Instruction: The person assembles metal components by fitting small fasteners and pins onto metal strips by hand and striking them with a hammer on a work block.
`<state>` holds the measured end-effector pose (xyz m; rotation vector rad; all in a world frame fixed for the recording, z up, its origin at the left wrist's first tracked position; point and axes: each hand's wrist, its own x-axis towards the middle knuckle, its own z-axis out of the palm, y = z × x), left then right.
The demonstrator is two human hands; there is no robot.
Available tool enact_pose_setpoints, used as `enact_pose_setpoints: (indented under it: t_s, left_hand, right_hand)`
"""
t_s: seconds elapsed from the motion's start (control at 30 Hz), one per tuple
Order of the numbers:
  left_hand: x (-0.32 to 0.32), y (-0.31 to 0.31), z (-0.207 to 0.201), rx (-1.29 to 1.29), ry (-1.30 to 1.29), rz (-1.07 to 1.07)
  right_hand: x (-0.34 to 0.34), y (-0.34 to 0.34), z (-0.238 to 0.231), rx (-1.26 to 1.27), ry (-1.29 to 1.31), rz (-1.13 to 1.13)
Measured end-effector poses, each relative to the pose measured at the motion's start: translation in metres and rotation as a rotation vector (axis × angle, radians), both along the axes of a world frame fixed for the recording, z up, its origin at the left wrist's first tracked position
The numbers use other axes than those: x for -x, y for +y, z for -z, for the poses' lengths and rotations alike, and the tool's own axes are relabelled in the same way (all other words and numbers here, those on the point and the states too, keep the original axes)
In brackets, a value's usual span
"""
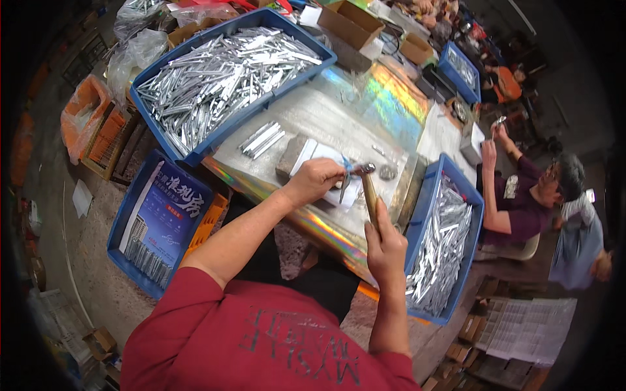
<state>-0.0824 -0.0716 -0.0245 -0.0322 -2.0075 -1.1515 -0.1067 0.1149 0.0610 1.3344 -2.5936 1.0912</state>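
My right hand point(387, 242) is wrapped round the wooden handle of a hammer point(371, 195). The hammer's metal head is at my left fingertips, over a white-topped block point(319, 153) on the workbench point(261, 173). My left hand point(319, 178) is closed in a pinch. Something small and bluish shows at its fingertips, too small to name. Several silvery metal strips point(262, 140) lie in a small row left of the block. A small round metal piece point(388, 172) rests right of the hammer head.
A big blue crate point(189, 158) full of metal strips stands at the back left. Another blue crate point(479, 225) of strips is on my right. A blue bin point(112, 251) with a poster and strips sits low left. To the right, another person point(531, 195) sits working.
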Motion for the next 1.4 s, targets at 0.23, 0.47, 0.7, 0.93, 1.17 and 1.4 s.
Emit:
enact_pose_setpoints:
  t_s: [0.23, 0.47, 0.7, 0.93, 1.17, 1.4]
  left_hand:
    - [-0.006, -0.001, -0.004, 0.000, -0.007, -0.007]
    - [-0.007, -0.002, -0.009, -0.040, -0.060, -0.011]
    - [-0.008, -0.006, -0.021, -0.143, -0.097, -0.068]
    - [-0.027, -0.006, -0.018, -0.453, -0.285, -0.015]
    - [-0.045, 0.014, -0.027, -0.701, -0.450, 0.161]
    - [-0.056, 0.041, -0.017, -0.626, -0.613, 0.329]
  right_hand:
    - [-0.001, 0.014, -0.006, 0.453, -0.672, 0.182]
    - [0.018, 0.036, 0.062, 0.724, -1.036, 0.464]
    - [0.026, 0.047, 0.093, 0.751, -1.142, 0.583]
    - [0.017, 0.060, 0.103, -0.092, 0.180, 0.536]
    - [0.003, 0.052, 0.065, -0.207, 0.037, 0.583]
    - [-0.031, 0.000, 0.038, 0.224, -0.128, 0.083]
